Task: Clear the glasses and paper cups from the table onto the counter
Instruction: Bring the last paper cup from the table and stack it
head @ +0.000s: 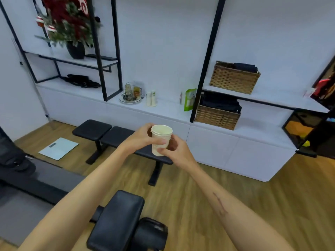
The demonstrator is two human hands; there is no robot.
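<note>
Both my hands hold a white paper cup (160, 137) upright in the air, above the black bench. My left hand (143, 138) wraps its left side, thumb across the front. My right hand (175, 151) grips its lower right side; a brownish glass seems to sit behind the cup between my hands, mostly hidden. Ahead, on the white counter (168, 110), stand a stack of white paper cups (151, 98) and a round tray of glasses (130, 94).
A black padded bench (116, 134) stands between me and the counter. Another black bench pad (116, 220) is close below me. Wicker baskets (217, 115) and a green packet (189, 99) sit on the counter; black shelf posts (204, 69) rise from it. A scale (59, 148) lies on the floor.
</note>
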